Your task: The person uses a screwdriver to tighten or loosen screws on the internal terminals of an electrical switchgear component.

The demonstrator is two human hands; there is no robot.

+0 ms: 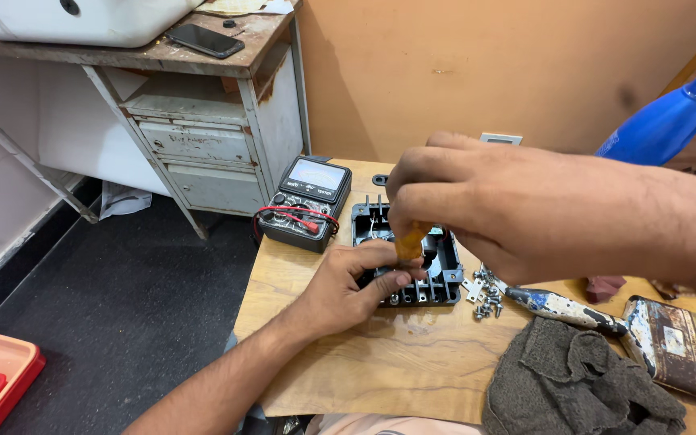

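Observation:
A black open junction box (445,270) with metal terminals lies on the wooden table (380,354). My left hand (352,286) rests on its near left edge, fingers pressing the box. Above the box my right hand (477,205) is closed around an amber-handled screwdriver (409,243) that points down into the box. A small pile of loose screws (485,298) and metal tabs lies just right of the box.
A black analogue multimeter (308,203) with red leads sits left of the box. A paint-stained brush (638,326) and a grey rag (582,383) lie at the right. A blue spray bottle (670,117) stands behind. A metal desk (203,137) with a phone (205,39) stands at the back left.

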